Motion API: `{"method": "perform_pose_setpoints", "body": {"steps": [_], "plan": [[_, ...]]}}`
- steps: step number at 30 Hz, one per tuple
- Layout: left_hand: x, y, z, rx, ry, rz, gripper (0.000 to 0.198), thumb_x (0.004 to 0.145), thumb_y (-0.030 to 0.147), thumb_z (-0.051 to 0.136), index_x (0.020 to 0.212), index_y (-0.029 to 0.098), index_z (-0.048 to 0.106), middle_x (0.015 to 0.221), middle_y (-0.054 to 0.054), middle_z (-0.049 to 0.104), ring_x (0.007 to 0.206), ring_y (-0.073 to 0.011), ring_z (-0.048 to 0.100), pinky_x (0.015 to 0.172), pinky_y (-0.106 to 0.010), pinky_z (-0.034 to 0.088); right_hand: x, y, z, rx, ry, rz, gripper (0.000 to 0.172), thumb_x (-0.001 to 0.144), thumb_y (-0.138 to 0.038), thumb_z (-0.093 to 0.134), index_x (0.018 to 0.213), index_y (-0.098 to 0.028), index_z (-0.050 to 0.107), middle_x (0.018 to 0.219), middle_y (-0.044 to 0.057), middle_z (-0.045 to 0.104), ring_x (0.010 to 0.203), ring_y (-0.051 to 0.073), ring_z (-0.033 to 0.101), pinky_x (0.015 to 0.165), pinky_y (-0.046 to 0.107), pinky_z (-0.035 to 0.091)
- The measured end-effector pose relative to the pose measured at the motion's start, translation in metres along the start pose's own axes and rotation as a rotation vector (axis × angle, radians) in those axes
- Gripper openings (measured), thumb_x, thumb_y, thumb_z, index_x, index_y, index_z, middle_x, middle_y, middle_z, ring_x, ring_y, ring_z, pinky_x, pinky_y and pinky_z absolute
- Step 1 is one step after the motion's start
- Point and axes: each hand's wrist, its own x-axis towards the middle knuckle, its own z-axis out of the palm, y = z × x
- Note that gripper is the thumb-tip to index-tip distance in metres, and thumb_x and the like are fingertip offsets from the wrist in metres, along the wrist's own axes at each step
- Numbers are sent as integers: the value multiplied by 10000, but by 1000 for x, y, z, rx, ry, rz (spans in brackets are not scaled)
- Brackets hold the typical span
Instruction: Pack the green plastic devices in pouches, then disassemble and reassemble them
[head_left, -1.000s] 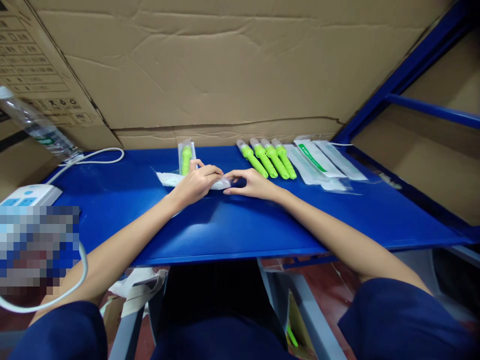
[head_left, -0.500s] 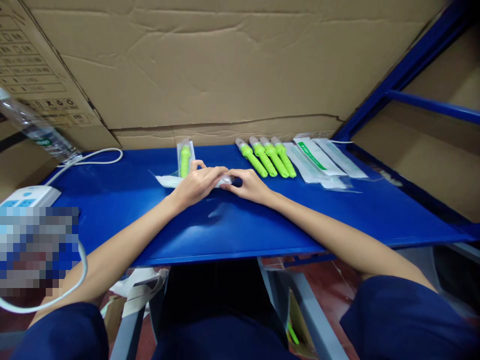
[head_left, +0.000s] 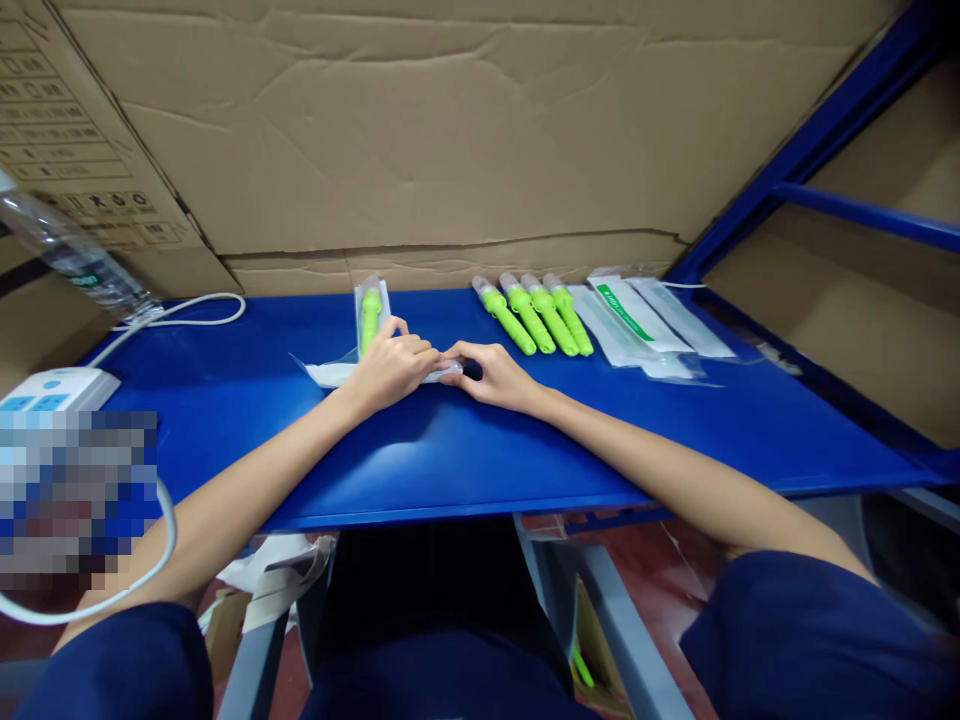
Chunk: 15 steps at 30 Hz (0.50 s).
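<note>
A clear plastic sleeve with a white insert [head_left: 330, 374] lies crosswise on the blue table, its middle covered by my left hand [head_left: 394, 367]. My left fingers are closed over it. At its right end, my right hand [head_left: 491, 375] pinches the plastic between thumb and fingers; what is inside the sleeve there is hidden. Just behind my left hand lies a lime-green light stick [head_left: 370, 315] with a clear tip, in or on another clear sleeve. Several bare lime-green light sticks [head_left: 546, 318] lie side by side, beyond my right hand.
Flat clear packets with white and green inserts [head_left: 637, 318] lie at the right rear of the blue table [head_left: 480, 460]. A white power strip [head_left: 64, 385] with a cable and a plastic bottle [head_left: 82, 255] are at left. Cardboard [head_left: 420, 130] walls the back; a blue metal frame [head_left: 862, 210] stands right.
My left hand has slid slightly down along the sleeve, and its fingers have drawn in. The sleeve's left end has shifted a little left. The light sticks have not moved.
</note>
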Motion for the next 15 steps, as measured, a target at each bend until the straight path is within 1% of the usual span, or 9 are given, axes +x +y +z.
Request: {"method": "perform_pose_setpoints", "body": {"steps": [3,5,7,9,11,15], "plan": [[0,-1,2,4,19,23,503,1089,391,378,794,146,704,739,-67,727,694,-155,668,696,-292,412,0,0,1,-4,0,-19,176,896,-348,616,967,-189,638,994,93,758,887,242,701,806,337,505],[-1,-2,1,-8,29,1,495,1081,420,393,819,150,714,754,-72,730,696,-159,675,596,-266,364,0,0,2,-12,3,-41,145,895,-322,607,953,-190,619,974,89,749,863,230,689,791,325,497],[-2,-3,-3,-9,27,-34,472,1069,457,419,877,166,736,796,-65,749,684,-157,685,542,-256,327,1,1,1,-24,8,-77,112,891,-299,603,925,-193,595,927,78,733,815,213,667,758,311,485],[-3,-5,-8,-9,15,-43,453,1058,488,437,942,188,757,829,-57,768,658,-153,690,519,-254,317,2,1,0,-41,21,-122,85,884,-272,600,893,-193,572,874,66,708,772,199,640,723,299,468],[-5,-9,-11,-18,-2,-11,457,1061,494,423,986,205,770,816,-52,776,642,-152,699,520,-253,333,2,0,0,-53,27,-154,76,884,-259,596,879,-192,559,830,53,680,739,187,613,696,288,448],[-8,-16,-6,-30,-29,55,517,1088,472,343,996,207,777,773,-53,777,638,-148,712,552,-240,383,0,-1,0,-48,8,-165,102,903,-281,586,869,-194,545,788,32,635,699,166,567,672,276,424]]}}
